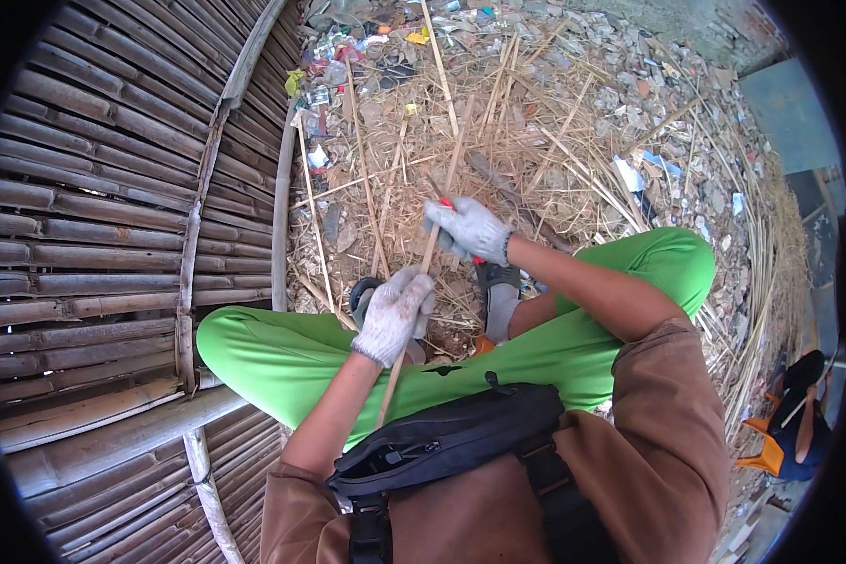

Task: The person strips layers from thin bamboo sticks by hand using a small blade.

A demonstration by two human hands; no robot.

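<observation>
A long, thin bamboo strip (pixel 430 248) slants from the ground ahead down over my lap, its near end by the black bag. My left hand (pixel 398 315), in a whitish work glove, is closed around the strip close to my shins. Farther up and to the right, my gloved right hand (pixel 470 230) is closed on a red-handled knife (pixel 446 202). Its short, narrow blade points up and left beside the strip. Much of the handle is hidden by the fingers, and red shows on both sides of the fist.
Bamboo-slat panels (pixel 113 207) rise close on my left. Loose bamboo strips (pixel 359 160), straw-like shavings (pixel 536 132) and scattered rubbish (pixel 348 56) cover the ground ahead. My green-trousered legs (pixel 644 268) are bent to both sides. A black bag (pixel 451 437) crosses my lap. An orange object (pixel 766 446) lies far right.
</observation>
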